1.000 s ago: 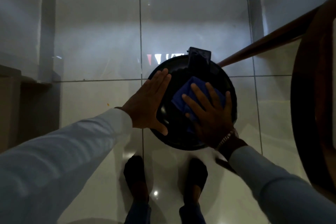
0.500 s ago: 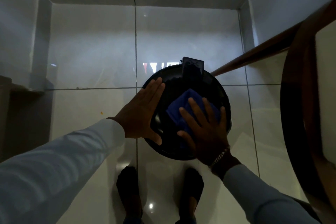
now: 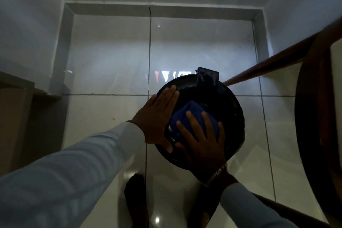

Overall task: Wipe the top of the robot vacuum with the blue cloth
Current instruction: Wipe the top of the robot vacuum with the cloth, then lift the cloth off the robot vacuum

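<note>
The robot vacuum (image 3: pixel 229 116), a black round disc, is set on the glossy tiled floor (image 3: pixel 111 109) just ahead of the person's dark shoes (image 3: pixel 137 201), which are seen nearest the camera. On its near half the right hand (image 3: pixel 203 142) is laid flat with fingers spread, and the blue cloth (image 3: pixel 192 116) is pressed under them against the lid. On the left rim the left hand (image 3: pixel 157 116) is laid palm down, fingers pressed together, so that the body is steadied. A dark raised rectangular part (image 3: pixel 207 81) is seen at the far edge; what it is cannot be told in the dim light. Beyond and to the right a brown wooden rail (image 3: pixel 277 61) is seen.

The wiping step is judged to be in hand, with the far and right parts of the top not yet covered by the cloth. For the next move, a flat sweep of the cloth toward the far edge would be called for, with the bracing pressure kept.

Being round, the vacuum has no long axis; if the raised part marks one end, that end is pointed away from the person.
</note>
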{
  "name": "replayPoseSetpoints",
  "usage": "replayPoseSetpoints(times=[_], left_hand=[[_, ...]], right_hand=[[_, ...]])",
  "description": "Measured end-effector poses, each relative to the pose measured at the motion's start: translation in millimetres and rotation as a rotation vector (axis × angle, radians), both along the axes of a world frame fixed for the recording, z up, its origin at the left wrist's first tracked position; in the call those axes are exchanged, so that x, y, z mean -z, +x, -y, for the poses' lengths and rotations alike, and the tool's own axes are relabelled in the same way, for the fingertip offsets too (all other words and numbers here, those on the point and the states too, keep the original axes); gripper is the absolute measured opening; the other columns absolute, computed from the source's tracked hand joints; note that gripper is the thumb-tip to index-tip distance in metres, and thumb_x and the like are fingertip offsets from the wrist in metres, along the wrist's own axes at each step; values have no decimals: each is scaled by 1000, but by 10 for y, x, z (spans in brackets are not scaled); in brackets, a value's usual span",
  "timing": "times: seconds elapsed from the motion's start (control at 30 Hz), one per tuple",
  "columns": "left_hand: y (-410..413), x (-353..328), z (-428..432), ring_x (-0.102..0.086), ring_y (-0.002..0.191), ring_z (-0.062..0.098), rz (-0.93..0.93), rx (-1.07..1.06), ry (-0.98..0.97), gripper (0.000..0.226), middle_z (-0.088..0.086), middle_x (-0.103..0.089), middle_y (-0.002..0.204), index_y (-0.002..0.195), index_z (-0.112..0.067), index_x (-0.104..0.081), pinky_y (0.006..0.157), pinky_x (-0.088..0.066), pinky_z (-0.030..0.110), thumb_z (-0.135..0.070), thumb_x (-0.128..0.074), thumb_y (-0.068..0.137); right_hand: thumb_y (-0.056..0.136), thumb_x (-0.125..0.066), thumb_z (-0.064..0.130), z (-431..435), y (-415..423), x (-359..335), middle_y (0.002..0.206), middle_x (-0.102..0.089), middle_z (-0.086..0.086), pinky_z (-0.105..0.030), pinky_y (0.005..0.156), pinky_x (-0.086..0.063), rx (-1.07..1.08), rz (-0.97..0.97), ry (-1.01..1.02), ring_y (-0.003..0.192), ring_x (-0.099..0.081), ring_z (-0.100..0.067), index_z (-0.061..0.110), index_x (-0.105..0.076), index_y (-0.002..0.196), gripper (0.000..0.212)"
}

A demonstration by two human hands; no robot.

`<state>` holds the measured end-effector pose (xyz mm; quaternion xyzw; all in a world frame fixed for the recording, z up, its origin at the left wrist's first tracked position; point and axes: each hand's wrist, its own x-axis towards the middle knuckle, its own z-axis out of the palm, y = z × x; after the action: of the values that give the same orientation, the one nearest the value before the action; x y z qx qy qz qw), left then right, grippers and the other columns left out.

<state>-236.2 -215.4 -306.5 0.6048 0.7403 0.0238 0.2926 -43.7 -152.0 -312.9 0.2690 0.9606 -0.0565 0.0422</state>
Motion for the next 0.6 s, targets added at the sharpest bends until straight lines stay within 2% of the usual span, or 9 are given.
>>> replayPoseSetpoints(times=[0.1, 0.2, 0.23, 0.3, 0.37, 0.43, 0.5, 0.57, 0.6], left_hand=[[41, -80, -35, 25, 143, 21, -87, 5, -30, 154, 1, 33, 153, 143, -18, 28, 118, 7, 43, -73, -75, 42], [169, -240, -45, 19, 145, 26, -169, -44, -132, 151, 7, 27, 156, 145, -12, 25, 120, 4, 48, -65, -79, 48], [252, -342, -68, 16, 146, 27, -202, -82, -150, 142, 9, 22, 157, 146, -9, 20, 120, 2, 49, -58, -78, 56], [504, -564, -133, 1, 148, 33, -203, -153, -158, 104, 16, 4, 160, 149, -4, 3, 120, -8, 51, -41, -66, 79], [757, -862, -228, -37, 134, 39, 58, -415, -57, 59, 23, -40, 145, 139, -4, -34, 108, -35, 48, -32, -52, 90], [940, -1323, -319, -63, 100, 33, 424, -790, 22, 34, 13, -67, 104, 109, -12, -60, 86, -51, 40, -40, -47, 93], [1015, -1757, -376, -65, 92, 23, 801, -1023, 26, 44, 5, -68, 94, 98, -21, -65, 85, -54, 38, -60, -52, 83], [1079, -2127, -439, -63, 102, 23, 1037, -1029, 58, 62, 6, -67, 107, 106, -25, -64, 91, -53, 41, -72, -62, 65], [1136, -2288, -484, -63, 104, 23, 1091, -984, 89, 62, 6, -66, 111, 109, -27, -63, 92, -54, 41, -67, -68, 61]], right_hand=[[76, -68, 49, -122, 279, -137, 138, -56, 2, -49, 88, -46, -129, 3, -19, 124, -54, -34, 36, -56, 127, 54], [42, -88, 22, -219, 460, -351, 124, -67, -5, -47, 62, -56, -34, 131, -132, 99, -65, -40, 27, -70, 110, 70], [42, -87, 20, -225, 449, -484, 125, -66, -6, -46, 61, -56, 46, 162, -168, 99, -64, -42, 26, -70, 108, 69], [63, -77, 24, -168, 340, -719, 142, -50, -1, -44, 75, -53, 221, 218, -241, 115, -52, -40, 31, -61, 119, 59], [75, -67, 24, -84, 265, -971, 147, -42, 1, -42, 85, -48, 402, 86, -365, 122, -43, -37, 30, -54, 127, 54], [77, -71, 25, -35, 188, -1316, 141, -51, -6, -46, 89, -49, 457, -147, -410, 119, -48, -39, 20, -56, 127, 53], [79, -70, 35, -46, 144, -1760, 136, -55, -7, -47, 94, -48, 461, -303, -464, 119, -52, -32, 16, -52, 131, 58], [79, -70, 41, -149, 201, -2187, 136, -53, -6, -43, 98, -45, 450, -394, -498, 122, -50, -25, 14, -46, 135, 67], [75, -73, 39, -226, 280, -2384, 138, -51, -7, -42, 100, -43, 447, -452, -531, 125, -48, -24, 13, -46, 135, 71]])
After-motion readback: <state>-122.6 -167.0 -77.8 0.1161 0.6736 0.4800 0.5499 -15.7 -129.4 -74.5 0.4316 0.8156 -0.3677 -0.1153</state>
